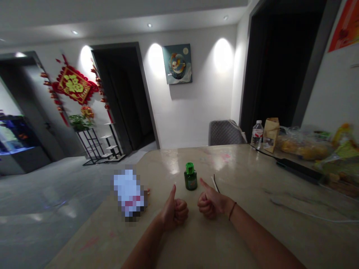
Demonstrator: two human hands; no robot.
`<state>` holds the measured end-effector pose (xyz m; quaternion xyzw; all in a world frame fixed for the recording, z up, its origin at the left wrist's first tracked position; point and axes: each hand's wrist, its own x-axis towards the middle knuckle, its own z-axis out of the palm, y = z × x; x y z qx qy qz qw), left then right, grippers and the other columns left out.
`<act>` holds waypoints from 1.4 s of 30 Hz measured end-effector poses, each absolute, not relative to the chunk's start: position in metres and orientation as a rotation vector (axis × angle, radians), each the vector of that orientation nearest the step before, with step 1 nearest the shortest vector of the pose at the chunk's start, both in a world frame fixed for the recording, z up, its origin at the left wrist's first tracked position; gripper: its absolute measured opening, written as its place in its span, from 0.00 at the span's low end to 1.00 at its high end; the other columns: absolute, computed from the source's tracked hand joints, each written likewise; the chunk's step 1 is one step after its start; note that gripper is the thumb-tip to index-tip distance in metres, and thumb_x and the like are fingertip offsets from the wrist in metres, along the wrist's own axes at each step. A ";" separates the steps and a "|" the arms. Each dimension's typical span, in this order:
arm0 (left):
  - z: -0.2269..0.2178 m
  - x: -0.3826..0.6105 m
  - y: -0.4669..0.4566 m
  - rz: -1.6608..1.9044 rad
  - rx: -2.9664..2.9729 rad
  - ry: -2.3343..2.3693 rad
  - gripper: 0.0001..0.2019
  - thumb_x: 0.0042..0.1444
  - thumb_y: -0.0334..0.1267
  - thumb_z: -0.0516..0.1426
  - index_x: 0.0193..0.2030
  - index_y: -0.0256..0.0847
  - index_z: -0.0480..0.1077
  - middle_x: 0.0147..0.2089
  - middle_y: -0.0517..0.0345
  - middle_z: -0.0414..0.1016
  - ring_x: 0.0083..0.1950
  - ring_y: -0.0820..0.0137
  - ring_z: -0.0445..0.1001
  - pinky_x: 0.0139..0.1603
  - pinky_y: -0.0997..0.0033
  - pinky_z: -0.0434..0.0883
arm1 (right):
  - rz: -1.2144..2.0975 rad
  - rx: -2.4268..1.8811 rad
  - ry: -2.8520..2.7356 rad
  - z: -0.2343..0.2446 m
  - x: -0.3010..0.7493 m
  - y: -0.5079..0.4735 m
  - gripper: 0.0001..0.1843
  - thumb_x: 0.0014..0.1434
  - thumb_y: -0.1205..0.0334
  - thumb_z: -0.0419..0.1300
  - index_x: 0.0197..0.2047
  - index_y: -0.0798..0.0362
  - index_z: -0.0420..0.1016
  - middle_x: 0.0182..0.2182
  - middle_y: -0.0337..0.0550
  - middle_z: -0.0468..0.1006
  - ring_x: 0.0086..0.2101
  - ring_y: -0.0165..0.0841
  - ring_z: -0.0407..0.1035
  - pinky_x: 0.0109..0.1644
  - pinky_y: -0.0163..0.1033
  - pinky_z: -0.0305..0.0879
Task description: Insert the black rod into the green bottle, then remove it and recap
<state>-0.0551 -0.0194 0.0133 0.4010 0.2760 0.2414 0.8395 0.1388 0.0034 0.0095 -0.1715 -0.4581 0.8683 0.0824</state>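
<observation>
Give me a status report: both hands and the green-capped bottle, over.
Left hand, right hand: empty fists, thumbs up. Green-capped bottle upright, ahead of and between them, untouched. Blurred object lying left of left hand.

Lighting: dim room, lit by recessed ceiling spotlights [149, 25], with three bright pools on the far wall [179, 112]. Doorways [280, 67]: near black. Glare: soft patches on the glossy bench [252, 194], far side. Distortion: walls lean toward the frame edges. Focus: green-capped bottle [190, 177] fairly sharp; plastic bags [304, 145] at right soft. Mosaic-pixelated patch [129, 192] left of centre.
</observation>
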 end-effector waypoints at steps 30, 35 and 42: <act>-0.005 -0.026 -0.030 0.868 1.979 1.600 0.06 0.51 0.34 0.49 0.32 0.40 0.67 0.34 0.57 0.72 0.35 0.72 0.68 0.37 0.74 0.61 | 0.637 -1.290 -1.595 0.030 0.103 0.046 0.29 0.48 0.52 0.58 0.51 0.56 0.59 0.48 0.52 0.67 0.46 0.37 0.64 0.47 0.40 0.61; -0.002 -0.025 -0.033 0.815 1.999 1.602 0.07 0.51 0.34 0.49 0.33 0.39 0.67 0.35 0.57 0.72 0.35 0.72 0.67 0.37 0.75 0.60 | 0.482 -1.423 -1.617 0.037 0.093 0.044 0.19 0.49 0.53 0.58 0.42 0.53 0.66 0.37 0.46 0.74 0.36 0.35 0.69 0.38 0.37 0.62; -0.005 -0.026 -0.032 0.807 2.022 1.615 0.07 0.51 0.35 0.49 0.33 0.40 0.67 0.34 0.57 0.72 0.35 0.72 0.67 0.36 0.75 0.59 | 0.367 -1.498 -1.669 0.037 0.100 0.036 0.18 0.47 0.50 0.59 0.38 0.51 0.68 0.33 0.44 0.76 0.34 0.35 0.70 0.35 0.35 0.60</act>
